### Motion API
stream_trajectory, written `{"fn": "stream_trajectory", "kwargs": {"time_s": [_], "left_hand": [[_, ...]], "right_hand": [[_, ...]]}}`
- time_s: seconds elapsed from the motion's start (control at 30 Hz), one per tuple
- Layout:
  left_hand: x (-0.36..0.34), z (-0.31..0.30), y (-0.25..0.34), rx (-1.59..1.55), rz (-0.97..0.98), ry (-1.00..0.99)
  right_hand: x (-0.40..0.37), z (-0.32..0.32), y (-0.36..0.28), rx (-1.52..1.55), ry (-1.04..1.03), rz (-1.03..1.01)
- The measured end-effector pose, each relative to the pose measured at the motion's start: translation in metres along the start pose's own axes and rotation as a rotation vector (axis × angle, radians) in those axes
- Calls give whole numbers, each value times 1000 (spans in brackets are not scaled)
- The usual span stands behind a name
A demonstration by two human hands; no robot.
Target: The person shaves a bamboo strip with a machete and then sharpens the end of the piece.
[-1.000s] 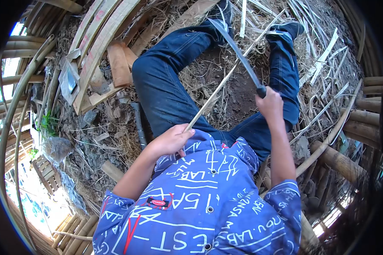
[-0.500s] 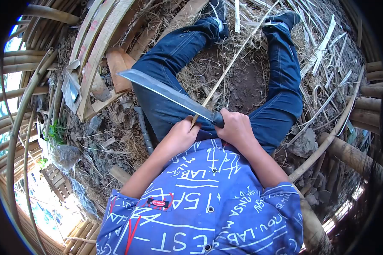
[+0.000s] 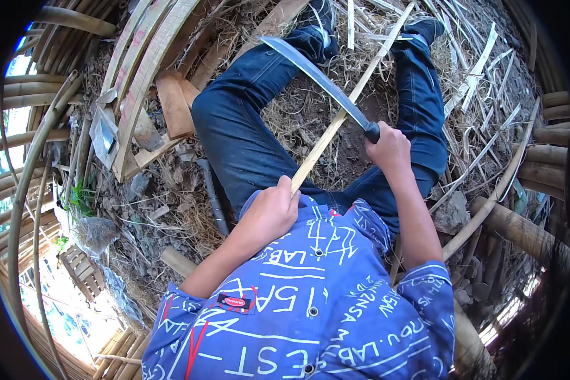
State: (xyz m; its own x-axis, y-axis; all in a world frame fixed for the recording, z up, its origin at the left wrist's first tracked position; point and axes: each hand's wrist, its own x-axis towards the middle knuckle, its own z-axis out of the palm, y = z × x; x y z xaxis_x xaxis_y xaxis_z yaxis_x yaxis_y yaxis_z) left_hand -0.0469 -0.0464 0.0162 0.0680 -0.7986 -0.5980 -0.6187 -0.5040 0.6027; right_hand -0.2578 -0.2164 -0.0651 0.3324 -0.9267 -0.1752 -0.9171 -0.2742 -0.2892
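My right hand (image 3: 389, 151) is wrapped around the black handle of a machete (image 3: 329, 87), held out over the gap between my legs. Its long blade points forward and left, crossing a pale bamboo strip (image 3: 322, 144). My left hand (image 3: 273, 212), close to my waist, grips the near end of that strip. From there the strip slants forward and right, reaching toward my right shoe. The part inside my left fist is hidden.
Thin shavings (image 3: 481, 69) litter the ground around my feet. Long planks (image 3: 147, 60) and a wood block (image 3: 174, 104) lie at left. A dark rod-like tool (image 3: 214, 196) rests beside my left thigh. Bamboo poles (image 3: 516, 228) stand at right.
The machete has moved forward and right along the strip, away from my waist. The strip has turned to show its broader face. My left hand stays near my waist, slightly lower.
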Motion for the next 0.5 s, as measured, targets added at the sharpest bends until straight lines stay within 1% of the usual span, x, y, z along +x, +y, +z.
{"fn": "stream_trajectory", "kwargs": {"time_s": [0.03,0.1,0.13,0.2,0.27,0.33,0.37,0.5], "left_hand": [[0,-1,0,-1,-12,1],[0,-3,-3,-9,-26,4],[1,-5,-5,-16,-34,2],[4,-10,-10,-25,-47,2],[10,-13,-15,-32,-48,-7],[14,-13,-17,-189,39,-73],[14,-15,-13,-199,-26,-165],[14,-8,-23,-152,-8,-109]], "right_hand": [[-1,0,-4,1,-2,-4],[-7,-2,-20,130,30,27],[-14,-3,-27,135,23,22],[-35,-5,-41,342,-14,-30],[-57,-5,-53,416,-71,-136],[-69,-12,-68,390,-139,-201],[-70,-10,-70,353,-165,-197],[-66,1,-65,252,-195,-228]]}}
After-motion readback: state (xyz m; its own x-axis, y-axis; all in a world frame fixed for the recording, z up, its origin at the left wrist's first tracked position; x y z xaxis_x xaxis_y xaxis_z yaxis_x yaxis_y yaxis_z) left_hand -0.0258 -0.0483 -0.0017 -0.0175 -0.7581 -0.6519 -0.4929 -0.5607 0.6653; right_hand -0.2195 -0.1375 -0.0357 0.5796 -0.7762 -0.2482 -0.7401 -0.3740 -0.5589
